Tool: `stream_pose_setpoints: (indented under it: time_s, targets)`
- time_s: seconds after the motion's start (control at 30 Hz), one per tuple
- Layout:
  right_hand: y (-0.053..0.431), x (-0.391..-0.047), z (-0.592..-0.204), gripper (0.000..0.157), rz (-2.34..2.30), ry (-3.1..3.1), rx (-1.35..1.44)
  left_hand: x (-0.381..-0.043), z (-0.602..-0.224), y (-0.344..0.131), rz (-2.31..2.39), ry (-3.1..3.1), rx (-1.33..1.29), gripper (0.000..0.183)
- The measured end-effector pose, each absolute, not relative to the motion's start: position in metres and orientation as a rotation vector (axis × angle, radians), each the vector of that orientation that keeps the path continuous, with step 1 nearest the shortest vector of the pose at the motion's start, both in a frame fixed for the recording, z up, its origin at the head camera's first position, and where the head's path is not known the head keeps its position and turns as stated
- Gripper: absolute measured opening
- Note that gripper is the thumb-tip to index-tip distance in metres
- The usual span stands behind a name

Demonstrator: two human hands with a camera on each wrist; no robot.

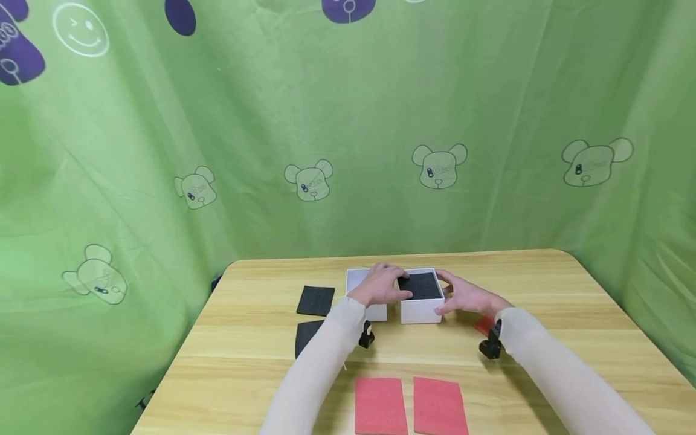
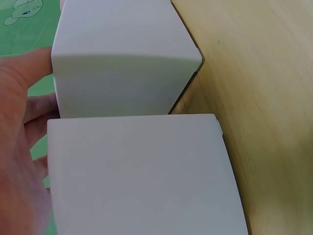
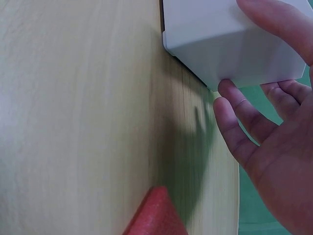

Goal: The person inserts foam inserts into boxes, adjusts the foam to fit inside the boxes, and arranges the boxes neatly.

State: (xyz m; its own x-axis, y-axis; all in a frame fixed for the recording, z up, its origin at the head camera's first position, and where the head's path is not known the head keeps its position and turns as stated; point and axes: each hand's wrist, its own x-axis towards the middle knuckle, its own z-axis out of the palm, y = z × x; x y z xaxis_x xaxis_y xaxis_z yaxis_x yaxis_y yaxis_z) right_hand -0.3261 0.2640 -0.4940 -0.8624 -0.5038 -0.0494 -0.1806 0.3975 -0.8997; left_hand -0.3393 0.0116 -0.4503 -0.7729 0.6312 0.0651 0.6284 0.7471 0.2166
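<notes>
An open white box (image 1: 421, 312) stands at the table's far middle with a black square pad (image 1: 420, 285) in it, near the rim. My left hand (image 1: 382, 284) reaches over the box's left side, thumb and index fingertips spread at the pad's left edge. The left wrist view shows that hand beside the box (image 2: 122, 83), its other fingers partly hidden. My right hand (image 1: 464, 295) holds the box's right side, thumb on the front face and index finger at the back corner. From the right wrist, its remaining fingers (image 3: 239, 127) appear spread by the box's side.
A second white box (image 1: 377, 313) stands left of the first, partly under my left hand. Farther left lie two black square pads (image 1: 316, 300), one partly behind my sleeve. Two red pads (image 1: 380, 405) lie in front, and a red piece (image 1: 483, 325) shows under my right wrist.
</notes>
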Motion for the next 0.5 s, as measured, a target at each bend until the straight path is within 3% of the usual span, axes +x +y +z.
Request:
stream_pose_setpoints:
  time_s: [0.5]
  targets:
    - [0.265, -0.326, -0.4954, 0.108, -1.417, 2.374, -0.548, -0.3402, -0.4485, 0.0139, 0.36, 2.947, 0.939, 0.054]
